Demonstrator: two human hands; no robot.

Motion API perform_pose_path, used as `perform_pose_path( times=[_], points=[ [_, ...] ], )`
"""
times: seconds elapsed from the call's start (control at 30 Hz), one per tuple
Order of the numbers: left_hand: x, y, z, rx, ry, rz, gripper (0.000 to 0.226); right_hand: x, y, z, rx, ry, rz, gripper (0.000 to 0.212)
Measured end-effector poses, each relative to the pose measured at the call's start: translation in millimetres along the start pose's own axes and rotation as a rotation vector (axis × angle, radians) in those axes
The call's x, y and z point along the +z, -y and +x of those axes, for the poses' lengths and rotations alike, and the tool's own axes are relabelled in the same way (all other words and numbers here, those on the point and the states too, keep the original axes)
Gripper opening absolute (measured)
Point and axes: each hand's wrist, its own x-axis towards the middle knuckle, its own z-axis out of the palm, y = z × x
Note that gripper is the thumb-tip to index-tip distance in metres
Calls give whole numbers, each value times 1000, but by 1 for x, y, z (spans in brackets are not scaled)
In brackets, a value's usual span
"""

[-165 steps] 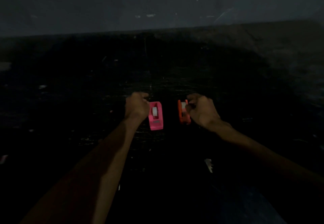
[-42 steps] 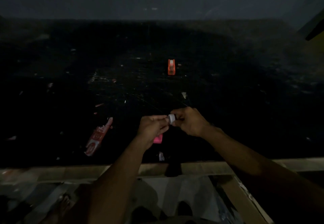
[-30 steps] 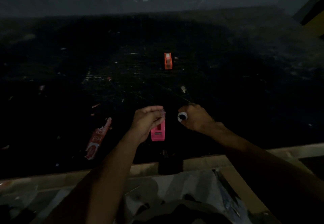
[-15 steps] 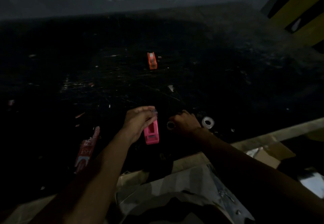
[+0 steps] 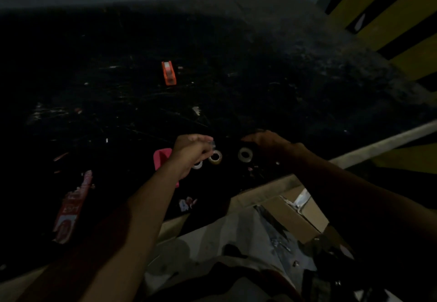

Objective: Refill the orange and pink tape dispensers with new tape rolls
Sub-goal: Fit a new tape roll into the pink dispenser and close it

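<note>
Pinching small piece (image 5: 212,145) — left hand (image 5: 189,152) | right hand (image 5: 267,140) outstretched | orange dispenser (image 5: 168,73) — long axis near-far

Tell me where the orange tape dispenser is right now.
In the head view the orange tape dispenser sits on the dark table, left of centre and far beyond the left hand and the pink dispenser.
</note>
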Motion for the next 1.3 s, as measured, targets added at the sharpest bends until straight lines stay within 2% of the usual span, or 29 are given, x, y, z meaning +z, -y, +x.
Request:
perform_pose_path(
  times=[0.2, 0.27, 0.3, 0.33, 0.4, 0.43, 0.53, 0.63, 0.73, 1.03, 1.3],
  points=[
    [26, 19, -5, -53, -41, -39, 18, 19, -21, 9, -31, 75, -100, 58],
    [32, 24, -9, -56, -79, -47, 20, 26, -19, 14, -74, -27, -137, 56],
    [34, 26, -12, -51, -100, -53, 20, 30, -21, 18, -72, -72, -79, 54],
    [36, 28, -14, -47, -120, -61, 19, 33, -25, 18, -100, -54, -65, 54],
    [38, 31, -20, -44, -162, -75, 19, 34, -25, 18, -119, 4, 75, 51],
    [37, 32, -23, -45, -184, -80, 21, 33, -25, 19, -127, -41, 165, 48],
    [32, 30, -31, -36, -220, -105, 27, 39, -22, 19, -87, -94, 715, 41],
    [23, 21, -35, -6, -203, -218, 25, 37, -9, 16, 6, 7, 1270, 50],
    [10, 11, -38, 27, -157, -272, 21, 39, 6, 18, -12, 2, 1461, 53],
    [-27, -2, -44, 51, -58, -284, 21, 31, 55, 23, -95, -56, 1582, 48],
    [-52, 0, -52, 69, -13, -317, 24, 38, 85, 30, -116, -33, 1609, 49]
  ],
)
